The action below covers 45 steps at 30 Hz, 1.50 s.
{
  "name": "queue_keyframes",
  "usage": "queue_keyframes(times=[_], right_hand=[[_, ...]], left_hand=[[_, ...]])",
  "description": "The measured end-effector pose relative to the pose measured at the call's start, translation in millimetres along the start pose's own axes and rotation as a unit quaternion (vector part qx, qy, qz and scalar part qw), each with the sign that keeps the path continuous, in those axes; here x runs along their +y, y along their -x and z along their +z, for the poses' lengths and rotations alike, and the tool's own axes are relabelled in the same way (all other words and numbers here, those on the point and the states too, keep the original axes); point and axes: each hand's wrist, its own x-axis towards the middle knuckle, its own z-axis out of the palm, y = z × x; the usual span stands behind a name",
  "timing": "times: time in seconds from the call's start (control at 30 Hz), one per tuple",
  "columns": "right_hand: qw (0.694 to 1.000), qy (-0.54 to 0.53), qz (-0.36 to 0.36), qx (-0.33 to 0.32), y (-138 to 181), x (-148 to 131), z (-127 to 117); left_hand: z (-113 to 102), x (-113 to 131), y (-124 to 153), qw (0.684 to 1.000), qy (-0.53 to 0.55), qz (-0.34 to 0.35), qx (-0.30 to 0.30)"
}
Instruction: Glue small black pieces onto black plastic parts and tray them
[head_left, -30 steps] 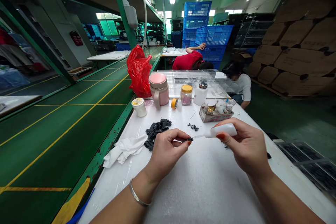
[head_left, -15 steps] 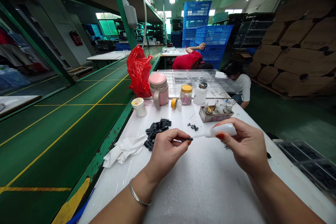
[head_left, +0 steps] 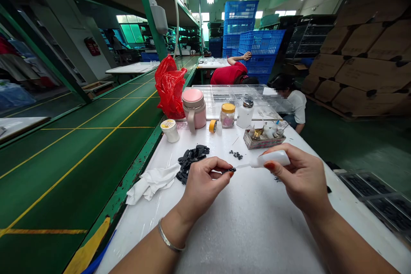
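Over the white table, my left hand pinches a small black part between thumb and fingertips. My right hand is closed on a white squeeze bottle with a long thin nozzle. The bottle lies almost level, its nozzle tip at or very near the black part; whether they touch, I cannot tell. Beside my left hand lies a heap of black parts. A few small dark rings sit beyond the nozzle. Part of another small dark pile is hidden behind my right hand.
A white cloth lies left of the heap. Farther back stand a pink mug, a yellow-lidded jar, a white bottle and a small box. A green conveyor runs along the left. Two people bend low beyond the table.
Both hands, the bottle and the black part stay nearly still. A dim figure now shows near the far left windows.
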Motion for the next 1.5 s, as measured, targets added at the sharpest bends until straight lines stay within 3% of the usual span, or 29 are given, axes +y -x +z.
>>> queue_keyframes(times=[0.57, 0.73, 0.83, 1.03, 1.17, 1.33, 1.5], right_hand=[[1.000, -0.006, 0.000, 0.003, 0.9, 0.3, 0.3], [0.994, -0.106, 0.030, 0.012, 0.1, 8.8, 1.1], [0.970, -0.234, 0.064, 0.017, -3.5, 16.9, 0.9], [0.892, -0.413, 0.180, 0.025, -11.7, 21.6, 3.1], [0.872, -0.425, 0.236, -0.061, -9.6, 16.9, 17.0], [0.920, -0.273, 0.194, -0.204, -2.3, 11.6, 39.7], [0.940, -0.207, 0.151, -0.227, 0.4, 10.7, 47.0]], left_hand=[[-0.7, -0.3, 0.4, 1.000, -0.004, -0.001, 0.005], [0.3, -0.3, -0.3, 1.000, 0.003, -0.004, 0.003], [0.5, -1.1, -0.1, 1.000, 0.008, -0.017, 0.003], [-1.8, -2.5, -2.0, 0.996, 0.080, -0.039, 0.016], [-4.9, -4.8, -5.8, 0.975, 0.202, -0.092, -0.010], [-5.0, -6.5, -7.3, 0.948, 0.282, -0.149, -0.019], [-1.4, -7.2, -5.9, 0.936, 0.314, -0.161, -0.013]])
